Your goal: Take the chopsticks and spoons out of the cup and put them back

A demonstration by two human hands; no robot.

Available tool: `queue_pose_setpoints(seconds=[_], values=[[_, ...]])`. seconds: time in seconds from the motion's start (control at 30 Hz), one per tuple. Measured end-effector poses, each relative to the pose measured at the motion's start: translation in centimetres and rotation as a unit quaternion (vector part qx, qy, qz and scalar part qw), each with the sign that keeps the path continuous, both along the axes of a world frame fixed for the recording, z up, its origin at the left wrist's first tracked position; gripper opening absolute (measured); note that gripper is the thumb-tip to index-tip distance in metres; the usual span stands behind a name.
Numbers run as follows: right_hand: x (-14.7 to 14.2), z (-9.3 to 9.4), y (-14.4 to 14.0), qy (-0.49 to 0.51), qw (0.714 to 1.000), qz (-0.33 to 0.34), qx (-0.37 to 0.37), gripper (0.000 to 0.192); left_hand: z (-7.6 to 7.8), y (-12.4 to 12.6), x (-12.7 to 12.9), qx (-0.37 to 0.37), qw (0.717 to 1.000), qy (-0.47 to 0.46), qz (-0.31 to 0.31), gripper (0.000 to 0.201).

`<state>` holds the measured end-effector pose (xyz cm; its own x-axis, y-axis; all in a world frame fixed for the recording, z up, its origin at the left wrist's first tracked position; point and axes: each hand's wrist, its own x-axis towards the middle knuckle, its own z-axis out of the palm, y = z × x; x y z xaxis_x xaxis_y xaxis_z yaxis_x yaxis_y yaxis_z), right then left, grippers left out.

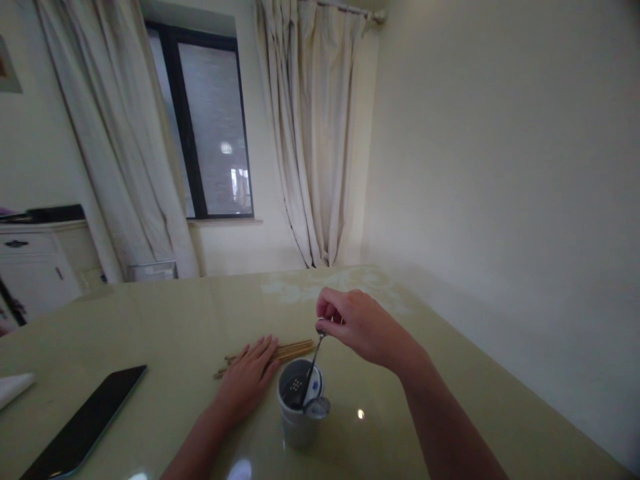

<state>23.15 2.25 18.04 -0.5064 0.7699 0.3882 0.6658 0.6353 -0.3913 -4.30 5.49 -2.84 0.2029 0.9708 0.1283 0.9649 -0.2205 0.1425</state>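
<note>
My left hand (250,370) lies flat, fingers stretched over a loose bundle of wooden chopsticks (295,349) on the table. To its right stands a grey-white utensil cup (299,430), upright, with drain holes showing at its bottom. My right hand (353,323) is above the cup, pinching the upper end of a thin metal spoon (316,351) that slants down into it. Another metal spoon's bowl (317,407) shows at the cup's front right rim. A white piece with a blue mark (315,385), perhaps a porcelain spoon, is inside against the right wall.
The glossy pale green table (165,320) runs along the wall on the right. A dark tablet or phone (85,423) lies at the left, with a white object (15,387) beyond it. Curtains (320,133), a window (215,127) and a white cabinet (37,267) are behind.
</note>
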Motion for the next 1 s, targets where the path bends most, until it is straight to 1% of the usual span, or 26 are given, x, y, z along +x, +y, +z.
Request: queue_pose_setpoints(seconds=[0.07, 0.1, 0.17, 0.2, 0.23, 0.33, 0.43, 0.5, 0.67, 0.77, 0.83, 0.87, 0.93, 0.97, 1.0], values=[[0.1, 0.1, 0.0, 0.001, 1.0, -0.001, 0.002, 0.012, -0.1, -0.2, -0.5, 0.023, 0.999, 0.006, 0.04, 0.064], [0.2, 0.2, 0.0, 0.001, 1.0, 0.001, 0.004, 0.01, -0.2, -0.2, -0.9, 0.037, 0.996, 0.008, 0.078, 0.067], [0.3, 0.3, 0.0, 0.002, 1.0, 0.009, 0.008, 0.009, -0.7, -0.1, -2.3, 0.058, 0.983, 0.0, 0.173, 0.068], [0.4, 0.4, -0.1, 0.004, 1.0, 0.012, 0.01, 0.01, -1.1, 0.0, -3.0, 0.06, 0.976, -0.01, 0.207, 0.066], [0.5, 0.5, -0.1, 0.007, 1.0, 0.015, 0.013, 0.011, -1.4, 0.2, -3.7, 0.057, 0.973, -0.025, 0.223, 0.063], [0.6, 0.6, -0.3, 0.019, 0.999, 0.019, 0.021, 0.012, -2.4, 1.1, -4.9, 0.045, 0.973, -0.103, 0.201, 0.063], [0.7, 0.8, -0.4, 0.031, 0.999, 0.022, 0.029, 0.013, -2.8, 1.8, -4.7, 0.051, 0.968, -0.163, 0.186, 0.067], [0.9, 1.0, -0.4, 0.043, 0.998, 0.021, 0.033, 0.013, -2.9, 2.0, -4.2, 0.058, 0.963, -0.195, 0.177, 0.067], [2.3, 1.3, 0.1, 0.101, 0.994, -0.002, 0.041, 0.012, -2.4, 2.0, -3.7, 0.07, 0.94, -0.29, 0.168, 0.067], [2.9, 1.2, 0.7, 0.139, 0.988, -0.036, 0.056, 0.011, -1.8, 1.9, -3.5, 0.062, 0.927, -0.333, 0.162, 0.065], [2.7, 0.9, 1.3, 0.151, 0.985, -0.057, 0.064, 0.011, -1.0, 1.7, -3.1, 0.068, 0.916, -0.36, 0.161, 0.065], [2.4, 0.7, 1.6, 0.15, 0.984, -0.064, 0.067, 0.012, -0.5, 1.5, -2.7, 0.082, 0.911, -0.367, 0.167, 0.064], [1.4, 0.1, 2.1, 0.137, 0.986, -0.07, 0.066, 0.014, 0.7, 0.7, -1.8, 0.134, 0.905, -0.364, 0.175, 0.061], [0.8, -0.3, 2.3, 0.126, 0.988, -0.07, 0.064, 0.015, 1.3, 0.3, -1.2, 0.17, 0.902, -0.357, 0.17, 0.06], [0.1, -0.6, 2.5, 0.113, 0.989, -0.068, 0.06, 0.017, 1.9, -0.3, -0.7, 0.206, 0.901, -0.35, 0.152, 0.058]])
